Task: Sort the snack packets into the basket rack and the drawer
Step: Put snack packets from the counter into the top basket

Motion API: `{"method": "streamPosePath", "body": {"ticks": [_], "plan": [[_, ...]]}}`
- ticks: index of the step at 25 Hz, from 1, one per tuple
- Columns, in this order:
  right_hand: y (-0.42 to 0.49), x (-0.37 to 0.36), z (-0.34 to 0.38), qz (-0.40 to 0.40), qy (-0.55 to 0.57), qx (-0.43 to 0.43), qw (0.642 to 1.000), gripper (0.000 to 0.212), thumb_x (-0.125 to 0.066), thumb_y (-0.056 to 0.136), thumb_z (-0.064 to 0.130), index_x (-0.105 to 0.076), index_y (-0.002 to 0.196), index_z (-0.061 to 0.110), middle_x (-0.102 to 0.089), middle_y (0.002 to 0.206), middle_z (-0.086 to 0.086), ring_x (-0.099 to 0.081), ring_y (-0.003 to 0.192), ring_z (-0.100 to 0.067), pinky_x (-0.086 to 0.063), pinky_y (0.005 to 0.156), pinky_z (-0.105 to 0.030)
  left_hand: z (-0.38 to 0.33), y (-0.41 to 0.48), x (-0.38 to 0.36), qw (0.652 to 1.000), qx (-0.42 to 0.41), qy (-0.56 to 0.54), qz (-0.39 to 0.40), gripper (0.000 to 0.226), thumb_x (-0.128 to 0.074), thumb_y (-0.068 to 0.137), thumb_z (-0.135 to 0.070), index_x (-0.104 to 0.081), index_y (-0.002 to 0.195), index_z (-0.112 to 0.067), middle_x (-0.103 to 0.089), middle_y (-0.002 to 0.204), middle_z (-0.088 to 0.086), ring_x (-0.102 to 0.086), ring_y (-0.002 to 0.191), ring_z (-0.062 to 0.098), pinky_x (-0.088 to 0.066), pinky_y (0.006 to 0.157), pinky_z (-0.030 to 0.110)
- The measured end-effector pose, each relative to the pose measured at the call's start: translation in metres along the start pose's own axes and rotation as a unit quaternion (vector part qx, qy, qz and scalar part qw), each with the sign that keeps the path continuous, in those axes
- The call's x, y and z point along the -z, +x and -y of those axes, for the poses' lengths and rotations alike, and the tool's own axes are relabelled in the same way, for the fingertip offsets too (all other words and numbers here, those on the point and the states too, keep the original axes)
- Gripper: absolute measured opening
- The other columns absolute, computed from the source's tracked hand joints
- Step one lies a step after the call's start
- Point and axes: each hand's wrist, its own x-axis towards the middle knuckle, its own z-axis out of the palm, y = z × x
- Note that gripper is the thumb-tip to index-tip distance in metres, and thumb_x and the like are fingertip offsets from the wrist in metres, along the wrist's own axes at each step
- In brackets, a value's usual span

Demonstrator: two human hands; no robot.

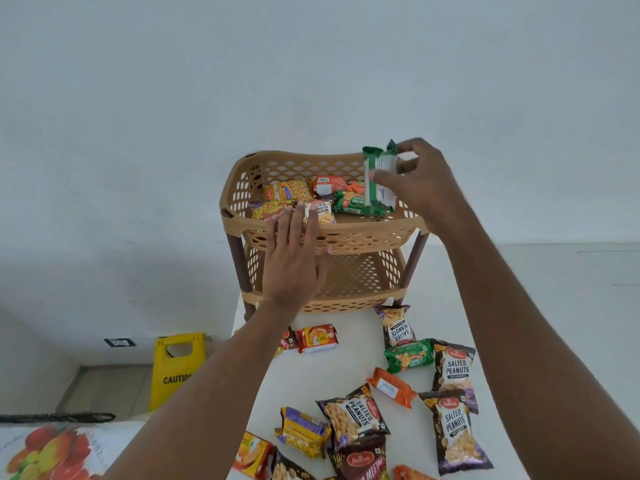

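Placing step, frame centre: my right hand (420, 183) grips a green packet (377, 180) above the rack's top basket (332, 237); my left hand (294, 258), fingers spread, steadies its rim. Next: lower, let go.

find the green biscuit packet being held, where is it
In the head view, the green biscuit packet is held upright in the right hand, over the right side of the rack's top basket, just above another green packet.

Bare institutional room: plain white walls, yellow caution sign (177, 370) on the floor.
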Motion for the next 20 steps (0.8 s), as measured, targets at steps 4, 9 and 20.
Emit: {"method": "streamPosePath", "body": {"ticks": [4,9,20], "plan": [[0.053,-0.049,-0.008,0.075,-0.232,-0.075,0.967,0.044,-0.087,0.082,0.032,-0.056,0.104,0.010,-0.062,0.087,-0.001,-0.060,0.068,-0.010,-0.052,0.049,-0.019,0.001,0.000,0.000,1.000,0.000,-0.006,0.003,0.069,-0.039,0.107,-0.052,-0.031,0.164,-0.012,-0.037,0.167,0.014,-0.031,0.156,0.035,-0.015,0.132,0.054],[0.078,-0.095,-0.040,0.206,-0.383,-0.132,0.891,0.054,-0.084,0.085,0.036,-0.063,0.120,0.001,-0.071,0.106,-0.012,-0.072,0.084,-0.025,-0.061,0.074,-0.037,0.000,0.000,-0.003,1.000,0.000,-0.006,0.001,0.071,-0.041,0.106,-0.051,-0.030,0.164,-0.013,-0.037,0.167,0.014,-0.032,0.156,0.035,-0.018,0.130,0.056],[0.060,-0.086,-0.043,0.158,-0.366,-0.015,0.917,0.032,-0.075,0.092,0.035,-0.065,0.099,0.005,-0.066,0.093,-0.009,-0.064,0.081,-0.023,-0.043,0.060,-0.030,0.001,0.001,-0.006,1.000,-0.002,-0.005,-0.008,0.071,-0.045,0.105,-0.050,-0.033,0.163,-0.010,-0.037,0.166,0.016,-0.033,0.155,0.036,-0.015,0.131,0.053]]}}
